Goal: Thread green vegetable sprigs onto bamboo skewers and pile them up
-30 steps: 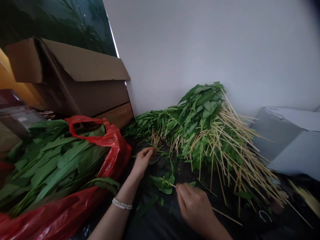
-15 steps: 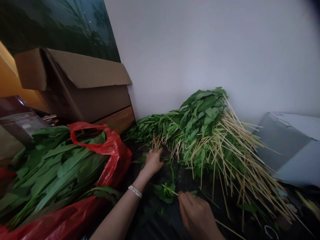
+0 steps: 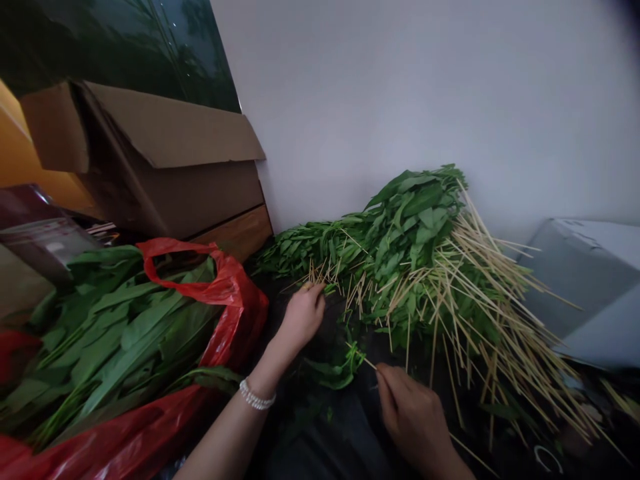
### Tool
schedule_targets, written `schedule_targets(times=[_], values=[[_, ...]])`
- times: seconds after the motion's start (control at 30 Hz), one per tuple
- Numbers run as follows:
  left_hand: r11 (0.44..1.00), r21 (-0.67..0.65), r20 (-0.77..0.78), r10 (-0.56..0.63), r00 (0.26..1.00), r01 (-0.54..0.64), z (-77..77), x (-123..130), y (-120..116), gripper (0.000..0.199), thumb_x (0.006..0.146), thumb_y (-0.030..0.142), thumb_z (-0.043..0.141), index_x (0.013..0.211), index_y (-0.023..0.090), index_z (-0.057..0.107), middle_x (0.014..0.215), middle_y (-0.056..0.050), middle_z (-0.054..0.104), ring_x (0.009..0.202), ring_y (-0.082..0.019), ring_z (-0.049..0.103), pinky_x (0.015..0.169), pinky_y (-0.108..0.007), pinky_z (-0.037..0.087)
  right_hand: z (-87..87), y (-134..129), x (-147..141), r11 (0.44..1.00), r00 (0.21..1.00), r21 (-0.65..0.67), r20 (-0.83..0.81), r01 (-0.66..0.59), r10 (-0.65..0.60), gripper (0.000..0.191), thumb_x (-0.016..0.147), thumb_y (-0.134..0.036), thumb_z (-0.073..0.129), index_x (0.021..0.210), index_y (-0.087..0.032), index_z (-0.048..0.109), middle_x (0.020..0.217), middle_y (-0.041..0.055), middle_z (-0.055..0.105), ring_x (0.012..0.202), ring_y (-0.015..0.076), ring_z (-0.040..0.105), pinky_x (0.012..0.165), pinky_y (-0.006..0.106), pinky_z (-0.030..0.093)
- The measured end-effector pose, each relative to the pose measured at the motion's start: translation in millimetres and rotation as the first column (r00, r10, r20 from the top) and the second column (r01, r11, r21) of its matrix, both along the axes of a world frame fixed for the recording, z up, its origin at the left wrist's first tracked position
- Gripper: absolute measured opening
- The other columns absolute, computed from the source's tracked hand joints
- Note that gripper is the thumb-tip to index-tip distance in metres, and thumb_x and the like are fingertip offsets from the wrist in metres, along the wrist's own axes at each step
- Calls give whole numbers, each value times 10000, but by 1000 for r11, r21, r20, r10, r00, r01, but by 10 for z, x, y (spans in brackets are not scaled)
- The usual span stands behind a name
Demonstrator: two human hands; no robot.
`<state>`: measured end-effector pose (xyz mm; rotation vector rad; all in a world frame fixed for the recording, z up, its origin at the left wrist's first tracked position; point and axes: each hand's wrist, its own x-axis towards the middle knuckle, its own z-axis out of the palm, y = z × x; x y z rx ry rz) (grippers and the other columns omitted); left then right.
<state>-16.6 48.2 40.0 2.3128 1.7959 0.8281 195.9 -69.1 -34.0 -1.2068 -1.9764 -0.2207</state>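
My right hand (image 3: 413, 410) is closed around a thin wooden skewer (image 3: 369, 363), whose far end carries a bunch of green leaves (image 3: 340, 373) with cut stems. My left hand (image 3: 305, 312), a beaded bracelet on its wrist, is pinched with fingers curled downward. A bit of green leaf (image 3: 329, 288) sticks out by its fingertips; the rest is hidden behind the hand. Just beyond lie several skewer ends (image 3: 320, 272) from a row of leafy skewers (image 3: 300, 243). To the right, a big heap of skewered leaves (image 3: 420, 210) leans against the wall, its bare sticks (image 3: 500, 300) pointing toward me.
A red plastic bag (image 3: 235, 307) full of long leaves (image 3: 120, 333) stands at the left. Behind it is an open cardboard box (image 3: 200, 193) on a wooden piece (image 3: 237, 233). A pale box (image 3: 590, 287) stands at the right. Dark sheeting (image 3: 320, 447) covers the work surface.
My left hand has curled its fingers, and green now shows at their tips. My right hand and the leafy skewer have shifted slightly right; the whole view has tilted a little.
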Motion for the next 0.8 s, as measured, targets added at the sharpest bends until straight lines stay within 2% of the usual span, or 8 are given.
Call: schedule_targets(times=[0.1, 0.2, 0.23, 0.3, 0.37, 0.47, 0.67, 0.8], values=[[965, -102, 174, -220, 960, 240, 84, -82, -143, 392, 888, 145, 404, 1182, 173, 662, 1135, -93, 694, 1036, -224, 632, 915, -303, 453, 20, 1, 16, 1000, 999, 20, -45, 6, -5, 226, 976, -168, 393, 977, -151, 619, 753, 30, 667, 619, 121, 654, 622, 217, 455], [853, -315, 270, -340, 901, 417, -90, -158, -184, 356, 843, 155, 469, 1088, 231, 716, 1039, -31, 746, 961, -213, 674, 864, -286, 486, 19, -2, 14, 999, 998, 34, -54, 19, -17, 229, 975, -177, 397, 976, -145, 624, 773, 44, 682, 641, 129, 669, 628, 217, 474], [858, -322, 278, -317, 907, 399, -181, -171, -173, 357, 809, 141, 506, 1077, 236, 722, 1032, -25, 751, 963, -217, 678, 878, -291, 486, 14, -1, 14, 999, 998, 36, -55, 23, -21, 231, 975, -181, 397, 977, -143, 625, 778, 47, 685, 642, 131, 671, 629, 216, 478], [923, -249, 332, -205, 921, 295, -358, -180, -134, 401, 756, 99, 538, 1094, 220, 716, 1079, -32, 744, 1013, -220, 670, 926, -301, 475, -4, 6, 20, 999, 998, 32, -54, 42, -40, 237, 977, -193, 397, 973, -145, 629, 786, 51, 692, 641, 133, 674, 626, 216, 482], [970, -171, 406, -92, 909, 175, -489, -177, -94, 373, 784, 114, 519, 1091, 196, 714, 1099, -50, 737, 1031, -216, 665, 937, -307, 474, -30, 19, 34, 997, 997, 25, -47, 68, -67, 243, 979, -209, 396, 965, -152, 632, 794, 53, 698, 625, 133, 672, 617, 216, 485], [990, -125, 444, -9, 896, 72, -586, -180, -76, 290, 868, 213, 481, 1011, 174, 730, 1045, -81, 742, 992, -226, 667, 896, -327, 479, -75, 39, 60, 995, 995, 17, -29, 95, -95, 254, 981, -229, 394, 953, -162, 637, 803, 53, 707, 581, 127, 661, 599, 214, 490], [988, -118, 383, -48, 923, 100, -675, -123, -166, 137, 789, 301, 658, 771, 195, 743, 789, -47, 702, 766, -196, 633, 715, -287, 451, -114, 45, 54, 996, 996, 1, -10, 88, -88, 251, 979, -222, 398, 952, -160, 640, 809, 52, 704, 593, 125, 665, 584, 209, 488], [970, -160, 205, -147, 968, 181, -709, -9, -232, 162, 723, 359, 752, 778, 207, 749, 811, -46, 674, 826, -209, 601, 740, -298, 424, -109, 38, 21, 997, 997, -14, -1, 71, -71, 261, 983, -210, 384, 957, -160, 638, 787, 47, 694, 602, 126, 665, 605, 211, 491]])
